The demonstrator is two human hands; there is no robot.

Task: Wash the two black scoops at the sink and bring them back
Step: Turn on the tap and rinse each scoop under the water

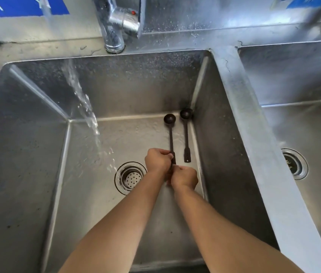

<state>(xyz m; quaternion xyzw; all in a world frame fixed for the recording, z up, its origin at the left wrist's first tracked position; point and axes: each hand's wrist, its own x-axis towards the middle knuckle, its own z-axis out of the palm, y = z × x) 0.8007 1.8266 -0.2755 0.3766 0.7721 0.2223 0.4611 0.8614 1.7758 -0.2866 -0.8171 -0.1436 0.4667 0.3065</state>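
Both hands' grip, left hand [158, 160] and right hand [185, 177], on one black scoop [171, 134] in the sink [104, 87].

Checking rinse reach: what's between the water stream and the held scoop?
Head view: only bare wet sink floor between the water stream and the held scoop; the drain sits lower.

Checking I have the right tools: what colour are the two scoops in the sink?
Both scoops are black, seen in the head view.

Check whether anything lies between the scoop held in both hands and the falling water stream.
Nothing visible does. Both hands, left and right, grip the held scoop by its handle. The water stream falls to its left over bare sink floor. The second scoop lies on the opposite side.
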